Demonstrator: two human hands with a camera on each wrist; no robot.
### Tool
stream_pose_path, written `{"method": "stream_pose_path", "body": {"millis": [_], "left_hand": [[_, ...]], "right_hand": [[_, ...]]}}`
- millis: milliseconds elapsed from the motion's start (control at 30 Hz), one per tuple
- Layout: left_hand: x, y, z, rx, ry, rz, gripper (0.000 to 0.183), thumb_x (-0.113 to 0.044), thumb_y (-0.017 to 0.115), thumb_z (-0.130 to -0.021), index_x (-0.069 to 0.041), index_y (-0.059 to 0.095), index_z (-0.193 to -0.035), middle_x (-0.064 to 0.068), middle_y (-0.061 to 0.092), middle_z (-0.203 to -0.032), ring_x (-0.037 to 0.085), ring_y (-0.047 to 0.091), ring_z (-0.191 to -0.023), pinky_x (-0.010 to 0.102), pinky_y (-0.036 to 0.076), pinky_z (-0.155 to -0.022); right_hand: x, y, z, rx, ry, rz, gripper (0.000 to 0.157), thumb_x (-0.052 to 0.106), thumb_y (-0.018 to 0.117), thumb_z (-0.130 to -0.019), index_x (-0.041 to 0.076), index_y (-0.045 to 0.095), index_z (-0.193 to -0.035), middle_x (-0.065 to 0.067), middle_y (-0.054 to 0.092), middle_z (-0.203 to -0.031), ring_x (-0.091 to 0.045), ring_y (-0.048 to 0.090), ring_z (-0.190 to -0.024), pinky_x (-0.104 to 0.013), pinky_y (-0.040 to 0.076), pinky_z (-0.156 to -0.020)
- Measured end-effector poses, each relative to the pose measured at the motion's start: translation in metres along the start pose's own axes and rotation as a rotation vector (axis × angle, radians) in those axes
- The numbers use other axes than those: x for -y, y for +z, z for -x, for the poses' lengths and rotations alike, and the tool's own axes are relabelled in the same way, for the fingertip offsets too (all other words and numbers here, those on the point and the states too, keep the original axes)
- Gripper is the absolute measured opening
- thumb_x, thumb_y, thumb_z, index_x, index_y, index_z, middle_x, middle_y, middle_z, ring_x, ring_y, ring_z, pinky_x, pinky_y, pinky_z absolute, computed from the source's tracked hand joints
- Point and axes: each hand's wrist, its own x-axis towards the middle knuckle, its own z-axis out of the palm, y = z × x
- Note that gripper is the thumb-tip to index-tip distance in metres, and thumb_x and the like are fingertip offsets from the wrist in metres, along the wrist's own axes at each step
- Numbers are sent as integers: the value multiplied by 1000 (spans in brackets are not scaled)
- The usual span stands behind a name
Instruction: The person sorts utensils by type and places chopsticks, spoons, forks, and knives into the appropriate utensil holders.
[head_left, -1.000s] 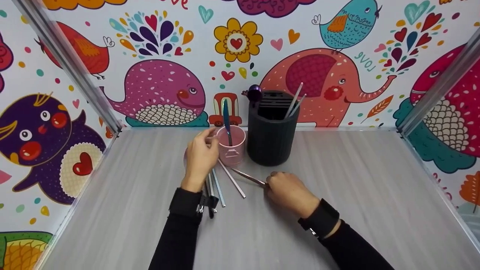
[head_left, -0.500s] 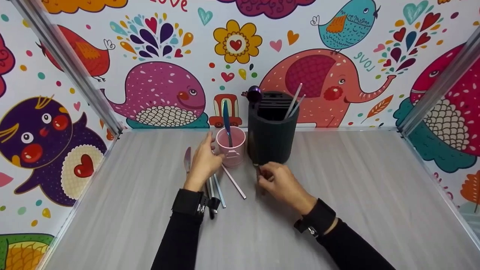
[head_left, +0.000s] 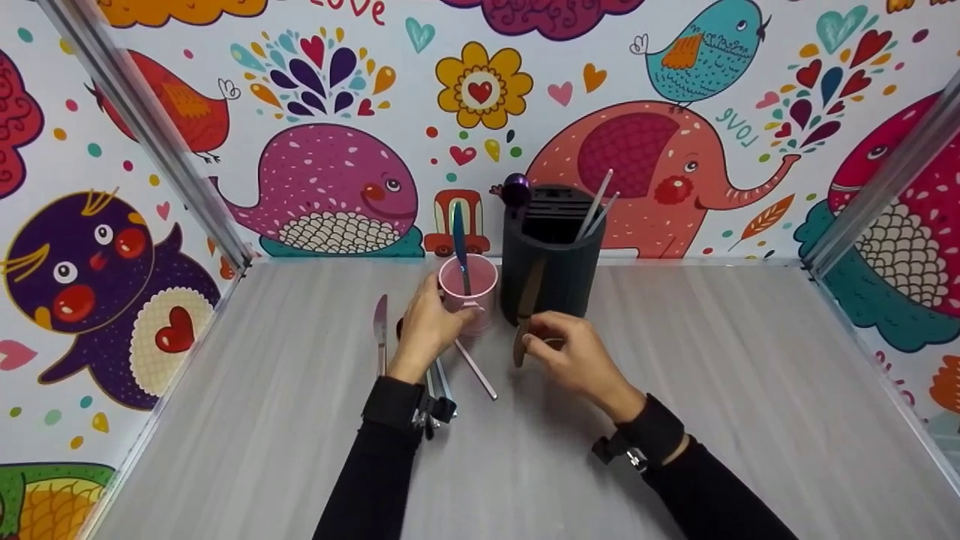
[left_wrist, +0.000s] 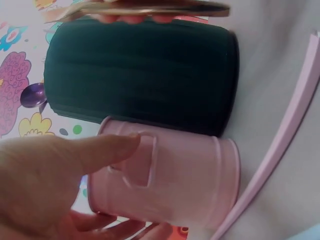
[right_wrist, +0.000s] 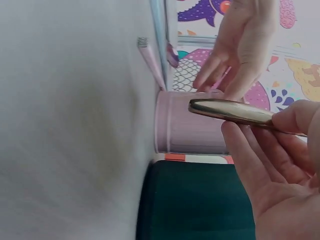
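My left hand (head_left: 429,330) grips a small pink cup (left_wrist: 195,175), its thumb over the small wire handle on the front and its fingers round the far side. A blue iridescent table knife (head_left: 460,240) leans upright in the cup. To the right, my right hand (head_left: 581,356) pinches a gold table knife (head_left: 531,289) by its handle (right_wrist: 232,110) between thumb and fingers. That knife stands blade up, in front of the dark utensil holder (head_left: 562,277).
In the holder are a purple spoon (head_left: 516,189) and two pale chopsticks (head_left: 596,204). A pink chopstick (head_left: 477,371) lies before the cup. Another knife (head_left: 380,322) lies left of my left hand, with several sticks (head_left: 444,384) partly under that wrist. A patterned wall stands behind.
My right hand has moved up and turned the gold knife from pointing left to blade up. My left hand has come down from beside the cup's rim to grip the cup.
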Motion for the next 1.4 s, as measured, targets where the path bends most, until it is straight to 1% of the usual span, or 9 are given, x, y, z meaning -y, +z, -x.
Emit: {"method": "stream_pose_path", "body": {"millis": [100,200,367,533,733,800,967,1200,1400], "left_hand": [[0,3,1,-7,6,-10,87,-26,90,-93,-2,44,-162,22,57,-162,39,55,-153,60,45,-127],[1,4,1,-10,21,-15,85,-25,90,-92,-2,46,-160,22,59,-160,39,56,-152,60,46,-126],[0,3,0,1,20,8,85,-20,90,-92,-3,45,-163,22,57,-163,39,54,-154,59,45,-127],[0,2,-1,6,21,17,83,-16,89,-94,-5,45,-164,21,56,-163,38,55,-154,58,44,-128],[-2,2,-1,16,19,6,78,-17,87,-96,-5,46,-162,20,57,-162,38,56,-152,58,46,-127],[-2,2,-1,17,16,2,79,-17,86,-96,-6,46,-163,20,56,-162,38,57,-152,57,47,-126],[-1,3,-2,22,15,-13,79,-17,85,-97,-5,44,-164,20,56,-162,38,57,-151,56,48,-125],[0,1,-3,30,12,-11,79,-22,84,-98,-4,44,-164,21,56,-163,38,57,-150,57,48,-125],[3,1,-5,17,7,-9,78,-17,83,-97,-3,44,-164,22,57,-162,40,59,-149,56,51,-122]], "right_hand": [[3,-2,-3,-21,-17,20,12,7,78,-100,10,83,-111,-3,80,-102,-11,71,-88,-25,63,-81],[7,-3,-9,-47,-32,38,12,6,77,-100,9,83,-110,-3,78,-99,-12,69,-86,-24,61,-79],[22,-4,-27,-126,-64,54,13,7,77,-101,7,82,-113,-5,78,-101,-12,72,-88,-27,65,-80],[43,-4,-47,-200,-119,1,17,9,75,-103,4,81,-118,-8,81,-107,-15,77,-93,-30,68,-85],[51,9,-67,-260,-199,3,17,8,75,-103,3,81,-118,-9,82,-109,-14,79,-95,-31,68,-85],[48,14,-71,-249,-206,11,17,8,75,-104,3,81,-120,-9,82,-111,-14,79,-96,-31,68,-87],[39,26,-74,-193,-167,27,19,8,72,-106,6,81,-122,-8,83,-113,-14,79,-99,-32,67,-90],[27,39,-76,-138,-107,71,18,9,72,-105,7,82,-120,-7,82,-106,-14,71,-91,-33,64,-82],[27,51,-82,-67,-63,98,26,16,71,-107,6,80,-129,-8,83,-114,-14,73,-96,-31,66,-85]]}}
